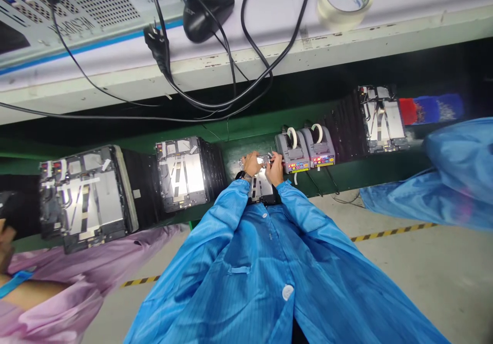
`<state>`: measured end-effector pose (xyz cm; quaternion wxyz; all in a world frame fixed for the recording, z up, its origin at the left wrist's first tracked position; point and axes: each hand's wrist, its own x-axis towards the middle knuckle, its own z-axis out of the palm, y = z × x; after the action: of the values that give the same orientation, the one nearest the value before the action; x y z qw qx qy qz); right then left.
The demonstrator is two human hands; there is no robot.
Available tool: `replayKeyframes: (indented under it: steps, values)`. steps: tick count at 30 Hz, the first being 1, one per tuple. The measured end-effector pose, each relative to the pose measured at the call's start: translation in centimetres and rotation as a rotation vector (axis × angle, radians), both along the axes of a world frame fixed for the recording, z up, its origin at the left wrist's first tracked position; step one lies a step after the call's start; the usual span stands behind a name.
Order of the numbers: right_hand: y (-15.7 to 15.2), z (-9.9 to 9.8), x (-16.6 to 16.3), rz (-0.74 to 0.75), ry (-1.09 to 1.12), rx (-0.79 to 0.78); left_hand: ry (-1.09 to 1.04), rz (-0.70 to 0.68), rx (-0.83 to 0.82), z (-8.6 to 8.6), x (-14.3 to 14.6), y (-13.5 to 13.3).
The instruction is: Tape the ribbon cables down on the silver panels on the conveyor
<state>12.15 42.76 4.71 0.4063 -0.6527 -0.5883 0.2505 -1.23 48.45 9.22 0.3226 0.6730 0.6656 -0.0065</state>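
Observation:
My left hand (252,164), with a dark wristwatch behind it, and my right hand (275,169) meet over the far end of an opened tablet-like device (261,187). Between my fingertips is a small flat silver-and-white part (263,159), and both hands seem to pinch it. Its exact shape is hidden by my fingers. My blue striped smock sleeves cover both forearms. Just right of my right hand stand two tape dispensers (292,151) with red displays. Similar opened devices (181,173) lie on the black belt to the left and right.
A black belt (138,190) carries the devices along a green frame. Above is a white shelf (265,61) with black cables, a power plug (156,46) and masking tape (344,0). A co-worker's pink sleeve (57,287) shows at lower left, a blue sleeve (435,179) at right.

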Motion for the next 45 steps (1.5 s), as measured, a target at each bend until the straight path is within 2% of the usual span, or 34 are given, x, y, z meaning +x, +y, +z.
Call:
replayKeyframes:
  steps: [6,20,28,30,35,39,45]
  values:
    - [0.1,-0.5,0.6,0.077,-0.010,-0.017,-0.003,-0.008,0.010,0.2,-0.1,-0.1]
    - [0.6,0.6,1.4,0.186,-0.123,-0.087,-0.020,0.000,0.022,-0.1,-0.1,-0.1]
    - [0.0,1.6,1.3,0.095,-0.029,-0.020,-0.030,0.007,0.042,-0.1,-0.1,-0.3]
    - [-0.2,1.8,1.8,0.129,-0.028,-0.060,-0.025,0.007,0.037,-0.1,-0.1,-0.2]
    - [0.7,1.8,2.6,0.336,-0.096,-0.256,0.001,-0.006,-0.009,0.1,-0.1,0.4]
    - [2.8,2.2,2.4,0.379,-0.191,-0.376,0.007,-0.018,-0.035,0.5,-0.1,0.9]
    - [5.0,3.8,2.3,0.469,-0.319,-0.526,0.036,-0.030,-0.060,0.9,-0.1,1.1]
